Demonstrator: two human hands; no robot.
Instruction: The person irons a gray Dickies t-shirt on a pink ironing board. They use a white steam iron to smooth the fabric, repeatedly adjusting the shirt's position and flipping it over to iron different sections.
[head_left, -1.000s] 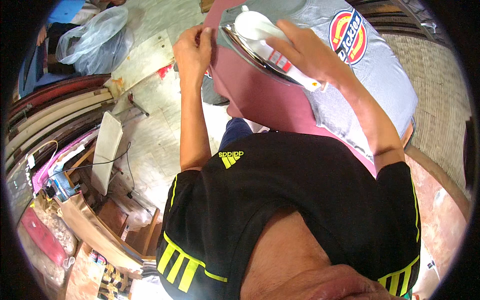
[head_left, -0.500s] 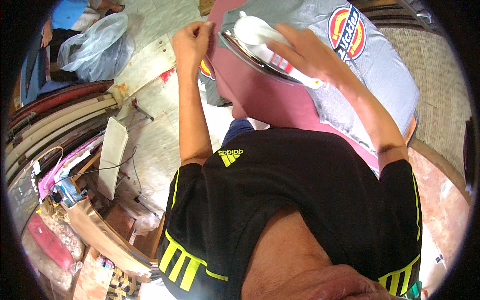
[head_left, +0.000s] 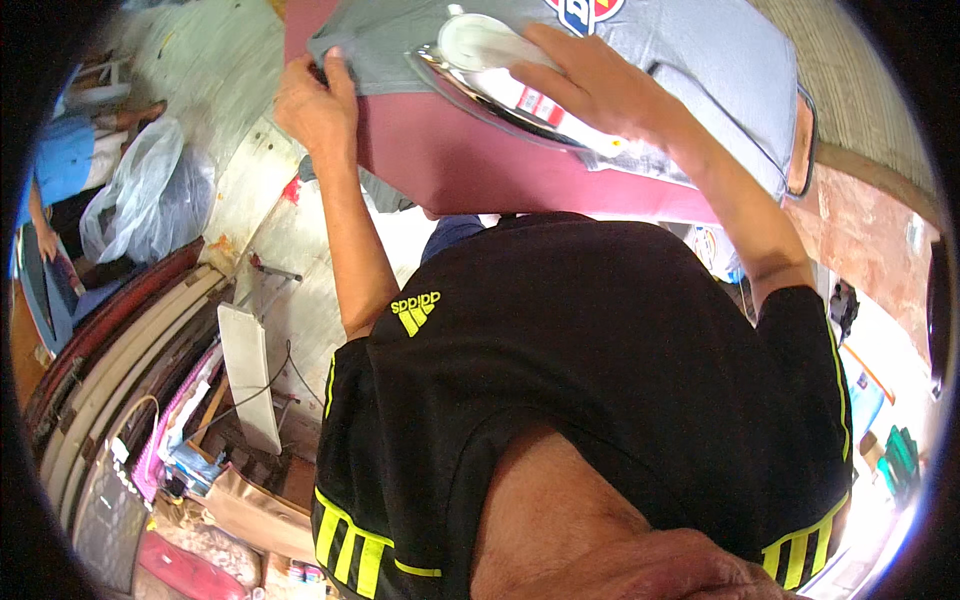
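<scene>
A grey T-shirt with a round red, yellow and blue print lies over an ironing board with a maroon cover. My right hand is wrapped round the handle of a white clothes iron with a shiny metal base. The iron rests on the shirt near its closer edge, with its tip toward the left. At the left end of the board, my left hand pinches the shirt's edge between thumb and fingers. Part of that grip is hidden behind the thumb.
On the left, another person in blue is beside a clear plastic bag. Several long boards stand stacked below, near a white panel and a thin cord. A woven mat lies beyond the board's right end.
My left hand has moved left along the board, and the grey fabric now reaches to it. My right hand still holds the iron on the shirt. The whole view has shifted.
</scene>
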